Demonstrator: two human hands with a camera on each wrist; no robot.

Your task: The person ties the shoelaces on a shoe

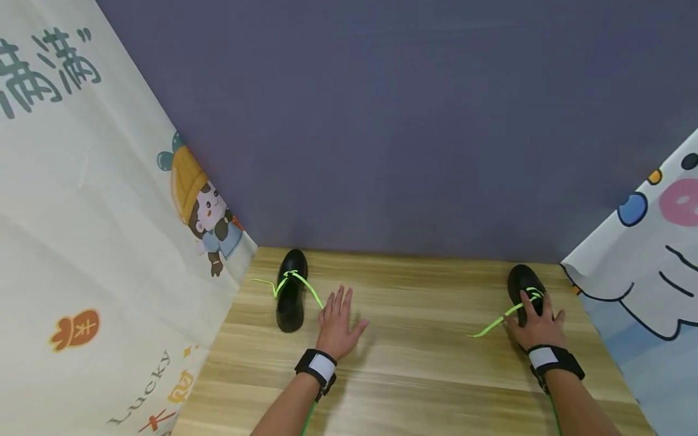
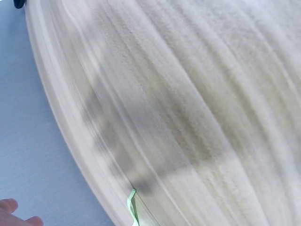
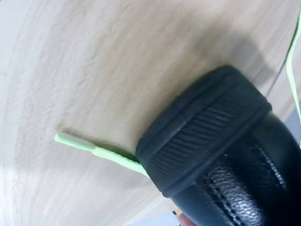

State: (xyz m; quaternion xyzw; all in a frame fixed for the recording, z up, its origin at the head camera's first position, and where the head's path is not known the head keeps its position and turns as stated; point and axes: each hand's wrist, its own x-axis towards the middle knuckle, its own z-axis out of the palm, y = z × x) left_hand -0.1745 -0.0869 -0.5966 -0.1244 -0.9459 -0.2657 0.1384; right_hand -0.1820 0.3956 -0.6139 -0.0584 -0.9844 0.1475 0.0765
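A black shoe (image 1: 291,293) with bright green laces stands at the left of the wood-grain surface. To its right my left hand (image 1: 338,324) hovers palm down with fingers spread, its fingertips overlapping a loose green lace (image 1: 311,288). At the right, my right hand (image 1: 537,330) lies over a second black shoe (image 1: 520,280), its fingers spread across the laced part. The right wrist view brings the heel (image 3: 202,136) of that shoe close, a green lace end (image 3: 113,156) at its side. In the left wrist view, fingertips (image 2: 9,207) show at the lower left corner.
A dark blue-grey wall (image 1: 392,133) rises behind the wood-grain surface (image 1: 414,363). White printed cloth (image 1: 109,230) borders the left side, and another printed cloth (image 1: 643,266) the right. Both wrists wear black straps (image 1: 316,366).
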